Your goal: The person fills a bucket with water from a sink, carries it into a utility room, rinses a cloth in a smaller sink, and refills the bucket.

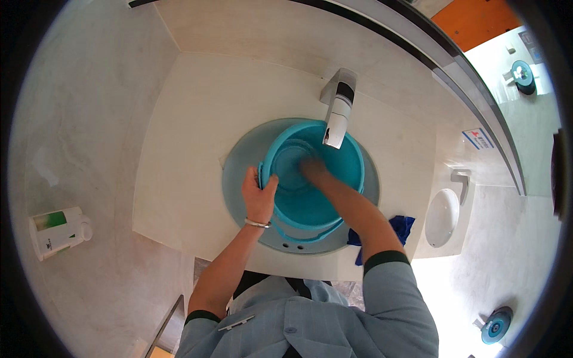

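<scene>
A turquoise plastic bucket [360, 165] stands tilted in an oval washbasin [237, 179], its handle hanging towards me. My left hand [260, 190] grips the bucket's left rim, thumb over the edge. Inside the bucket is my right hand [313, 170], blurred near its bottom; whether its fingers hold anything cannot be made out. A chrome faucet [339, 114] reaches over the bucket's far rim. Beside my right forearm, a dark blue cloth [403, 227] lies on the pale countertop [183, 147], partly hidden by the arm.
On the left wall is a white and green dispenser or bottle [58, 232]. A smaller white basin [442, 218] with its own faucet [463, 181] stands at the right. A dark-framed mirror [488, 98] curves along the upper right. The countertop's near edge runs before my body.
</scene>
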Action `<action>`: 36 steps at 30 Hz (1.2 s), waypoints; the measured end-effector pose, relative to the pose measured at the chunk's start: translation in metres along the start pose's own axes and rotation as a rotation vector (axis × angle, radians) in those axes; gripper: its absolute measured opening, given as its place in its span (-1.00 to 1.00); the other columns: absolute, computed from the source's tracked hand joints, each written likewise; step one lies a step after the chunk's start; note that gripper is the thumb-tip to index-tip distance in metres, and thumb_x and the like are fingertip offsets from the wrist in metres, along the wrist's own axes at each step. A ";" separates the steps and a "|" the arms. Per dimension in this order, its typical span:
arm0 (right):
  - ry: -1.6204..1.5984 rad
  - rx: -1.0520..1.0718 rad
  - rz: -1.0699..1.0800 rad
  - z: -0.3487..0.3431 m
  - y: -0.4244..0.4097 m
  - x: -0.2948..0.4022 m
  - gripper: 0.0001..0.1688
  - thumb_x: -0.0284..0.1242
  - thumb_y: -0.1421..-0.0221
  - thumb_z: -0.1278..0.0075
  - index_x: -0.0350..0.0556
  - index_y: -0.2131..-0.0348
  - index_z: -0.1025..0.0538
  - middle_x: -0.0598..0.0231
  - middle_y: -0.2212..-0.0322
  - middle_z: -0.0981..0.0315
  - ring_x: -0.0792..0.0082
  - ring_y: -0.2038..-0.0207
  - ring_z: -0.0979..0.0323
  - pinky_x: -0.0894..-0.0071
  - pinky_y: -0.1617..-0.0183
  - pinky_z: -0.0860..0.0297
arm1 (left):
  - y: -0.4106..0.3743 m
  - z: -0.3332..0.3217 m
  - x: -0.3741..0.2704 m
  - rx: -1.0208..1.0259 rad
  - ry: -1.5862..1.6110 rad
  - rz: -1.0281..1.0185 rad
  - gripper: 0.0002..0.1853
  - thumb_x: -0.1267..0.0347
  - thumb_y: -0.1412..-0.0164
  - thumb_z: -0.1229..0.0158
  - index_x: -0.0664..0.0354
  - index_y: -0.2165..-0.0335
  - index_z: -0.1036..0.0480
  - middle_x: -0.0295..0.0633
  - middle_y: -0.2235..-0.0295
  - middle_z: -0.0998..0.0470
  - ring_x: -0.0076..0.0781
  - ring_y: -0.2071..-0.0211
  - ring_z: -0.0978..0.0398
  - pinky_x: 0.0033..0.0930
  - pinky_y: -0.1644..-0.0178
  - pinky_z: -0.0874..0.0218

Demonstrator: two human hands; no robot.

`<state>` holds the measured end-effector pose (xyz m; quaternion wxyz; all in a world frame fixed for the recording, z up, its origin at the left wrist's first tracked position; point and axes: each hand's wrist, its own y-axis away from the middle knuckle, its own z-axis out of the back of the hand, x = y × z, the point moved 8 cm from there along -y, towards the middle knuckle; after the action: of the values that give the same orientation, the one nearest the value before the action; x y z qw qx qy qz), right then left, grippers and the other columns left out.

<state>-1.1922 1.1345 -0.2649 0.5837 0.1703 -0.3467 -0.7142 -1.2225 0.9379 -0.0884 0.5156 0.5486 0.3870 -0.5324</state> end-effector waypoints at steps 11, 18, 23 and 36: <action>-0.047 -0.132 0.127 -0.016 -0.022 -0.006 -0.49 -0.18 -0.22 0.22 -0.11 -0.02 -0.41 -0.01 0.08 -0.44 0.14 0.03 -0.42 0.16 0.00 -0.38 | -0.008 -0.002 0.012 0.053 0.050 0.046 -0.75 0.47 -0.05 -0.20 0.14 0.53 -0.22 -0.41 0.62 -0.23 -0.67 0.58 -0.14 -0.55 0.49 -0.05; -0.087 -0.116 0.061 -0.039 -0.094 -0.031 -0.53 -0.21 -0.24 0.21 -0.02 -0.04 -0.42 -0.01 -0.03 -0.35 0.11 -0.08 -0.33 0.09 -0.12 -0.28 | -0.009 -0.015 0.013 0.061 0.067 0.003 -0.76 0.49 -0.03 -0.19 0.16 0.53 -0.22 -0.41 0.67 -0.20 -0.67 0.63 -0.12 -0.52 0.55 -0.01; 0.087 0.060 0.346 -0.021 0.072 0.034 -0.60 -0.26 -0.27 0.24 -0.12 0.12 -0.49 0.00 0.12 -0.46 0.13 0.01 -0.41 0.16 -0.05 -0.33 | -0.011 -0.004 0.018 -0.004 0.021 0.034 -0.76 0.46 -0.02 -0.20 0.18 0.54 -0.23 -0.41 0.66 -0.21 -0.66 0.62 -0.13 -0.51 0.54 -0.03; 0.113 -0.520 0.618 0.126 0.269 0.072 -0.65 -0.11 0.06 -0.21 0.01 0.48 -0.56 0.30 0.54 -0.51 0.36 0.44 -0.48 0.23 0.26 -0.36 | 0.016 0.008 0.060 0.040 0.260 0.675 -0.78 0.31 -0.04 -0.20 0.12 0.51 -0.31 -0.38 0.64 -0.30 -0.59 0.69 -0.20 -0.48 0.64 -0.06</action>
<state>-1.1003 1.0819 0.0220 0.8125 -0.0562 -0.1567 -0.5586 -1.2003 0.9196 -0.1439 0.5980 0.7185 0.2360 -0.2656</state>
